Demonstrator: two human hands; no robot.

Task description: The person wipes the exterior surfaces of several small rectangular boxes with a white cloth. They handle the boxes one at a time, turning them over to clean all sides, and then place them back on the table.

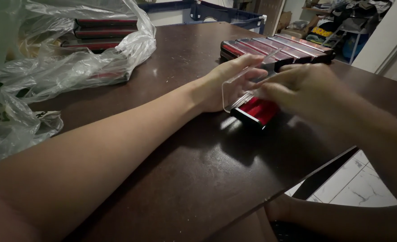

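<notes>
On the dark wooden table (pixel 194 170), the left hand (pixel 227 85) and blurred right hand (pixel 297 87) both grip a clear plastic lid (pixel 236 92) over a red-lined black box (pixel 256 112) (a row of matching closed boxes (pixel 279 48) lies just behind); crinkled clear plastic bag (pixel 73 54) far left.

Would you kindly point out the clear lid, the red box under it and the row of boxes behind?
clear lid (pixel 235 92), head view, its flat panel.
red box (pixel 257 112), head view, its red top.
row of boxes (pixel 288 47), head view, a middle box's top.
</notes>
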